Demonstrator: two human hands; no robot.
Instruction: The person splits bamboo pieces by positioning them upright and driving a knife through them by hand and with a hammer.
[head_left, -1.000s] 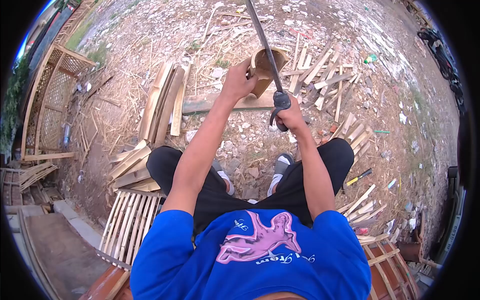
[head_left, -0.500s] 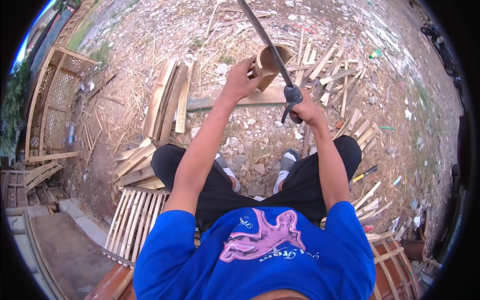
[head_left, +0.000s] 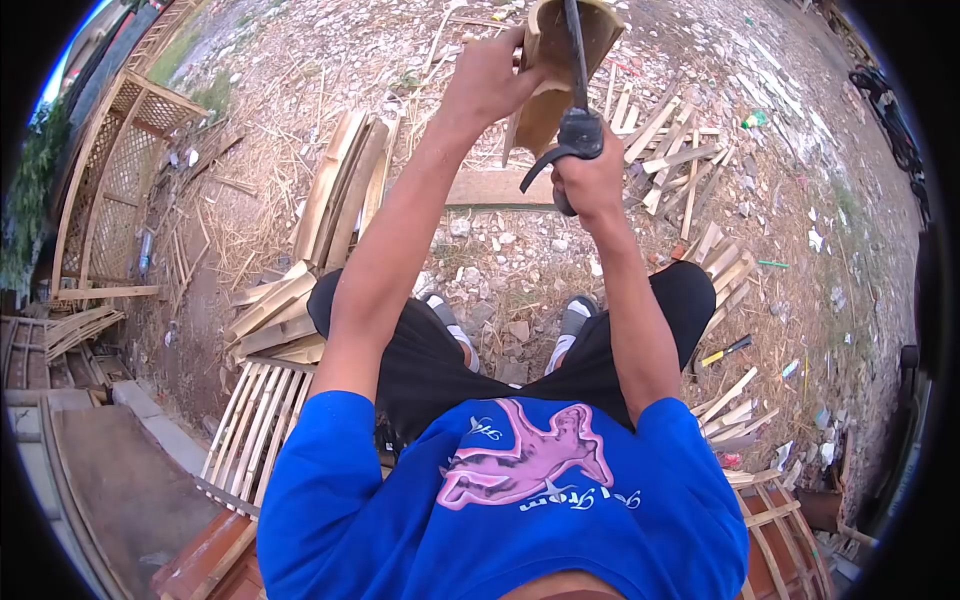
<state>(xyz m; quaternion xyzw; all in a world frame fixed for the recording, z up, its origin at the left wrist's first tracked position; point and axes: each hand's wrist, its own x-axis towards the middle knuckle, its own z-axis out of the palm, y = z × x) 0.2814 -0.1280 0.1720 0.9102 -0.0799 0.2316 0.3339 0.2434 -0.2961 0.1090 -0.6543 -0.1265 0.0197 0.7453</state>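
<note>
My left hand (head_left: 490, 85) grips the left edge of a split bamboo section (head_left: 545, 118), a curved, hollow piece held up in front of me. My right hand (head_left: 594, 175) is closed around the black-wrapped handle of a machete (head_left: 577, 62), and a dark strap hangs from it. The long narrow blade points away from me and overlaps the hollow inside of the bamboo; whether it touches cannot be told. Below the bamboo, a wooden plank (head_left: 490, 188) lies across the ground.
Long split bamboo lengths (head_left: 335, 185) lie at the left, with more pieces by my left knee. Thin strips (head_left: 680, 150) are scattered to the right. A yellow-and-black tool (head_left: 725, 352) lies near my right knee. A slatted panel (head_left: 255, 425) is at lower left.
Both hands have moved farther out, carrying the bamboo section up and away from me. The machete's handle has shifted forward, and its blade now points more straight ahead.
</note>
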